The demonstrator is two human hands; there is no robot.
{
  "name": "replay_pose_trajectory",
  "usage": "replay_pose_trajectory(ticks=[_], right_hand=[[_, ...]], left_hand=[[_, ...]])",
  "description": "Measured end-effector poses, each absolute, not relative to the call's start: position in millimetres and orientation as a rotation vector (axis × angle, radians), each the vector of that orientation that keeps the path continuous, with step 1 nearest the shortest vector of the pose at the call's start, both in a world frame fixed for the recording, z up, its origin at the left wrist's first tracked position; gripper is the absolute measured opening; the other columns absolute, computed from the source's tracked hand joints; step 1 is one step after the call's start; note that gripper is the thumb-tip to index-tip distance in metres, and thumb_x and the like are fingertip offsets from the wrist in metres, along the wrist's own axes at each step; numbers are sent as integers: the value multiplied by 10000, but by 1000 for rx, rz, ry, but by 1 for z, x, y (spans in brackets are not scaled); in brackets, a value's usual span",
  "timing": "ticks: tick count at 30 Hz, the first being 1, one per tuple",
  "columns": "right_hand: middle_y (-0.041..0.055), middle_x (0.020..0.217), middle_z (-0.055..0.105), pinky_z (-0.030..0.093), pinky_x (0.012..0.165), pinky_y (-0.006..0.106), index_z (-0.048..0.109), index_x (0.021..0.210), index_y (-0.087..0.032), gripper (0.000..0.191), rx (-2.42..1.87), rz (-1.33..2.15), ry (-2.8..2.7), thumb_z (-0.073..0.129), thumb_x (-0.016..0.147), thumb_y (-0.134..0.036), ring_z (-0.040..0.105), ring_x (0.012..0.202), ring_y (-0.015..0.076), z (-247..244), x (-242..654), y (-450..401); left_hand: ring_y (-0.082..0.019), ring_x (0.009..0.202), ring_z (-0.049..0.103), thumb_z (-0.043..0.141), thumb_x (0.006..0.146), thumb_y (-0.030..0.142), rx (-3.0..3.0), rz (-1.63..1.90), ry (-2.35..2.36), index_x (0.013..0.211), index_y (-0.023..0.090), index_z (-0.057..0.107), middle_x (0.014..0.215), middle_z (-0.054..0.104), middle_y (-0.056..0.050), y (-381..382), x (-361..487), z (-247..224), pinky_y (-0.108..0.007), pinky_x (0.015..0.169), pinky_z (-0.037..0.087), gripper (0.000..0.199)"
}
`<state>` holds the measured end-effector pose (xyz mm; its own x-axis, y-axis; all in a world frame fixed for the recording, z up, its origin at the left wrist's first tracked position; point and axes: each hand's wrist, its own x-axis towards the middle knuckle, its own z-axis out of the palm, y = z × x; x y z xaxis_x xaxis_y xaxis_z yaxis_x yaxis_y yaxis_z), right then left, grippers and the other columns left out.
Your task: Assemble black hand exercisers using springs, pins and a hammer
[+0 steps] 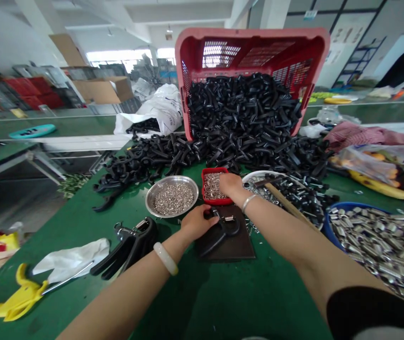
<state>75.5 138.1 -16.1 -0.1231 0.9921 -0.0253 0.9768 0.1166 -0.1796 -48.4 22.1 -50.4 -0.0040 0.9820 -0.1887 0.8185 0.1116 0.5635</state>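
My left hand (pixel 199 222) is closed on a black hand-grip handle (pixel 218 241) fitted with a small coil spring (pixel 228 218). This handle lies over a dark square pad (pixel 237 250) on the green table. My right hand (pixel 230 185) dips into a small red tray (pixel 217 202) of tiny metal pins (pixel 211 185). Its fingers are curled down, and the tips and anything between them are hidden. Left of the tray stands a steel bowl (pixel 148 204) of small metal pieces. Assembled black hand grips (pixel 133 243) with springs lie left of my left forearm.
A tipped red crate (pixel 253 33) spills black handles (pixel 244 108) across the back. On the right are a white bowl (pixel 258 174) of black parts under a wooden-handled hammer (pixel 287 203), and a blue basin (pixel 329 226) of metal parts. A yellow-handled tool (pixel 24 295) lies front left.
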Motion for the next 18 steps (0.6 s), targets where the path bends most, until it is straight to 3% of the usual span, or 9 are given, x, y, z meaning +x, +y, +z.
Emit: replay_pose_trajectory(ticks=[8,12,15,18], right_hand=[[235,970,638,465,786,316,648,949,-24,270,-2092,361,-2087,556,730,-154,606,935,264,-25,70,164],[224,920,651,464,800,320,660,861,-30,226,-2037,465,-1997,606,661,-117,602,937,278,-23,73,164],[168,781,672,499,716,303,655,779,-66,170,-1938,597,-1911,620,623,-125,640,817,259,-19,77,160],[93,655,656,518,558,256,618,795,-86,167,-1807,742,-1804,557,675,-183,644,609,186,-14,88,143]], left_hand=[[-178,957,554,555,693,541,1721,488,1834,1106,279,518,1084,602,-1,19,-50,-59,-277,785,401,490],[-169,955,552,560,696,530,1724,504,1826,1103,266,520,1088,599,-5,18,-49,-57,-264,784,398,487],[-168,956,552,550,701,537,1728,493,1823,1107,269,515,1089,598,-2,17,-49,-56,-265,780,398,488],[-169,940,559,555,697,535,1726,495,1808,1110,268,512,1078,604,-7,17,-50,-56,-267,759,403,494]])
